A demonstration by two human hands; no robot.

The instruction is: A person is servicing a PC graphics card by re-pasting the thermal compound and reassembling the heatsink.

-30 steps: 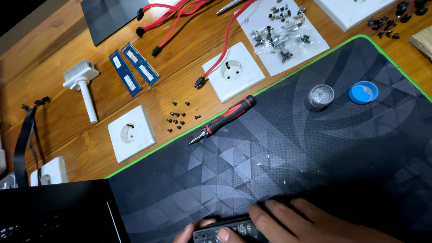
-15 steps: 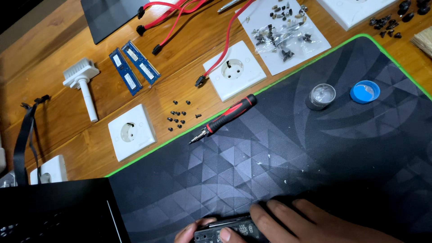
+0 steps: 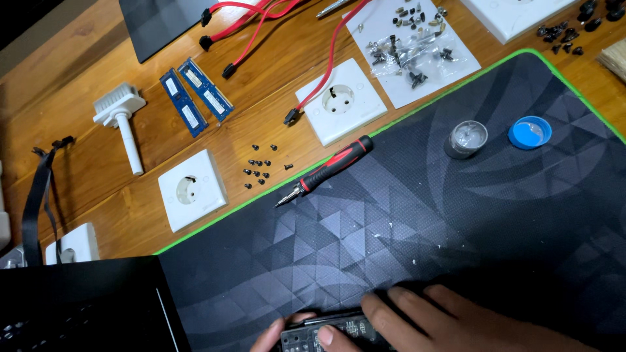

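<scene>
At the bottom edge, a small black circuit board part point(image 3: 329, 326) lies on the dark patterned mat point(image 3: 404, 215). My left hand point(image 3: 277, 336) grips its left end, with only the fingertips in view. My right hand point(image 3: 450, 319) lies flat on the mat, its fingers curled over the part's right end. A red-and-black screwdriver point(image 3: 326, 171) rests across the mat's green edge, well above both hands. Several small black screws point(image 3: 259, 169) are scattered on the wooden table point(image 3: 98, 189) next to its tip.
White wall sockets point(image 3: 192, 189) point(image 3: 340, 101) lie on the table, with two blue memory sticks point(image 3: 194, 96), a white brush point(image 3: 122, 120), red cables point(image 3: 261, 19), and a sheet with loose screws point(image 3: 411, 45). A small metal tin point(image 3: 467, 138) and blue lid point(image 3: 529, 132) sit on the mat. A black case point(image 3: 72, 306) is bottom left.
</scene>
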